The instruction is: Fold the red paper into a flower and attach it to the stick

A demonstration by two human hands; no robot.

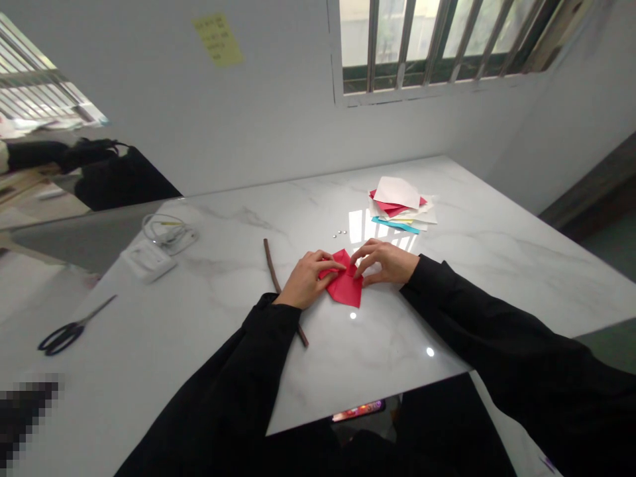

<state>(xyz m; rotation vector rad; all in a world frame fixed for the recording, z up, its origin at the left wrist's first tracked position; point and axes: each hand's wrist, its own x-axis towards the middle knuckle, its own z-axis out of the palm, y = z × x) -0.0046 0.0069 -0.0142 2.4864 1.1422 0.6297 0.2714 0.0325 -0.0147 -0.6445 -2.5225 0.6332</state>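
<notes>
A folded piece of red paper (346, 291) lies on the white marbled table (218, 358), with creases and a raised flap near its middle. My left hand (309, 277) pinches the paper from its left side, thumb and fingers meeting at the flap. From the other side my right hand (385, 261) grips the paper's right part between thumb and fingertips. Beneath my left wrist runs a thin brown stick (271, 262), its middle hidden by the sleeve. Several small shiny beads (340, 233) sit just beyond the paper.
A pile of coloured and white paper (397, 195) is at the back right. On the left are scissors (69, 334) with dark handles, a white box (148, 260) and a coiled cable (166, 228). A lit phone (358, 411) shows below the table's front edge.
</notes>
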